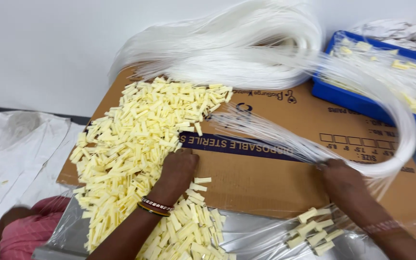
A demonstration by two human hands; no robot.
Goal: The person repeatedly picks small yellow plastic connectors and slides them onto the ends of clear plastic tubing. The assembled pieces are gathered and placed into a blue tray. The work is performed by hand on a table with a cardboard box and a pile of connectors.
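Note:
A big heap of small pale-yellow plastic pieces [140, 130] covers the left part of a flattened brown cardboard box [266, 183]. My left hand [178, 172] lies palm down on the heap's right edge, fingers curled among the pieces, bangles on the wrist. My right hand [344, 179] grips a bunch of thin clear tubes [362, 101]. The tubes loop up and back into a large white coil [227, 48] at the far side. Their loose ends fan out leftward over the cardboard. A few yellow pieces [314, 233] lie near my right wrist.
A blue plastic tray [347, 96] at the back right holds more tubes and yellow pieces. Clear plastic sheeting [256, 236] covers the near edge. White cloth [20, 144] lies at the left, and pink fabric [25, 231] shows at the bottom left. A white wall stands behind.

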